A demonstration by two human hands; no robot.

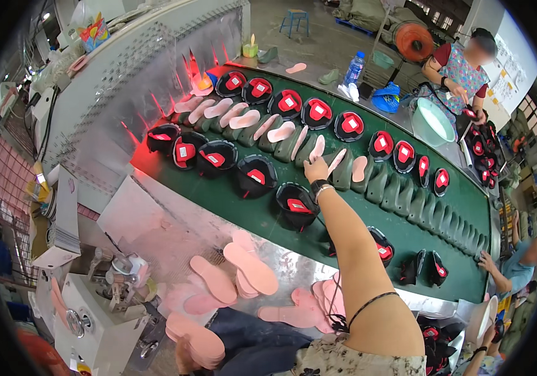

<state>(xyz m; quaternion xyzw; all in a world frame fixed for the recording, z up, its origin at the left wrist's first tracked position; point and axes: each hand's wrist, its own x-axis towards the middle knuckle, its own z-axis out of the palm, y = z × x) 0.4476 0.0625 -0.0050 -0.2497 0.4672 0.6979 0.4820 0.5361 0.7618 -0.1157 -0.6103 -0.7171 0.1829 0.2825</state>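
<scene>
My right hand [316, 169] reaches over the green conveyor belt [249, 216], its fingers closed on a pink insole [317, 148] at the top of a dark green shoe last. Whether the insole touches that last, I cannot tell. Down at the lower left, my left hand [184, 356] grips a stack of pink insoles [201, 338] by its edge. A row of green shoe lasts [378, 183] runs along the belt's middle. Those on the left carry pink insoles [245, 119]; those farther right are bare. Black shoe uppers with red linings [258, 175] stand on both sides of the row.
Loose pink insoles [251, 269] lie on the metal ledge before me. A white machine [96, 326] stands at lower left. Red light glows at the belt's left end. Across the belt are a blue bottle [354, 69], a green basin [433, 120] and a co-worker [462, 72]; another person's hand [487, 262] touches the right end.
</scene>
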